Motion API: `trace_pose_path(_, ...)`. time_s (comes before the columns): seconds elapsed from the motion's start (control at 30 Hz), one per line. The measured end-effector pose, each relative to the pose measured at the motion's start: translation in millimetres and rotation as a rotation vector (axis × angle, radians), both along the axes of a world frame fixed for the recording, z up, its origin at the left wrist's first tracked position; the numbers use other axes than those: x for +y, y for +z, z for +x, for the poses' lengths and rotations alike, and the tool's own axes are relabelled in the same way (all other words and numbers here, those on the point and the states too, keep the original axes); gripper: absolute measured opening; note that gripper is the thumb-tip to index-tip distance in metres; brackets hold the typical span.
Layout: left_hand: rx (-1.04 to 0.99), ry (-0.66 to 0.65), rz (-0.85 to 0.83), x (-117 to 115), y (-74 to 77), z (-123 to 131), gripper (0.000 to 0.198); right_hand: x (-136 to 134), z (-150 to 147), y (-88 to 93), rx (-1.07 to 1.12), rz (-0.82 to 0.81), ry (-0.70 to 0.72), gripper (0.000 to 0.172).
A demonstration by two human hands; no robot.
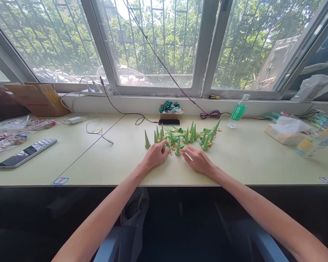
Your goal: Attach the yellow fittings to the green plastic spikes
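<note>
Green cones with round bases, several upright and others lying down, are grouped on the table around small yellow pieces. My left hand is at the near left side of the group, its fingers curled together next to the green and yellow parts; what they hold is too small to make out. One upright green cone stands between my two hands. Just right of its base, the fingertips of my right hand are pinched at a small yellow piece. Another green cone stands apart at the left.
Behind the cones are a black phone and a small box of green and silver wrapping. A water bottle and a tissue box stand to the right. Cables and a silver-edged device lie left.
</note>
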State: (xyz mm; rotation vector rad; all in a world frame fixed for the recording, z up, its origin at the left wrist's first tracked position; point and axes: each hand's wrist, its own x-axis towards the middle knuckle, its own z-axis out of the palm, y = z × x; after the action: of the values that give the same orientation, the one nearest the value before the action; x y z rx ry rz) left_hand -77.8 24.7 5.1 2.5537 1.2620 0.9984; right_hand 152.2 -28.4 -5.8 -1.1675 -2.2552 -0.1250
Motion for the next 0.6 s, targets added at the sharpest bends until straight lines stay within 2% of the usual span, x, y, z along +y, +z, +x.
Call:
trace_pose_path(0.13, -0.022, -0.01, 0.016, 0, -1.3, -1, 0.013, 9, 8, 8.3, 0.201, 0.144, -0.162, 0.024)
trace_pose_path(0.2, -0.027, -0.016, 0.017, 0, -2.1, -1, 0.012, 18, 17, 20.7, 0.293, 0.197, -0.241, 0.023)
trace_pose_path(0.3, -0.034, -0.022, 0.017, 0, -2.9, -1, 0.011, 38, 34, 48.1, 0.313, 0.186, -0.332, 0.031)
trace_pose_path(0.47, -0.036, -0.014, 0.009, 0, -2.8, -1, 0.011, 77, 49, 91.3, 0.039, -0.076, -0.445, 0.038)
trace_pose_path(0.6, -0.037, -0.022, 0.004, 0, -3.0, -1, 0.012, 101, 45, 104.6, -0.167, -0.298, -0.485, 0.033)
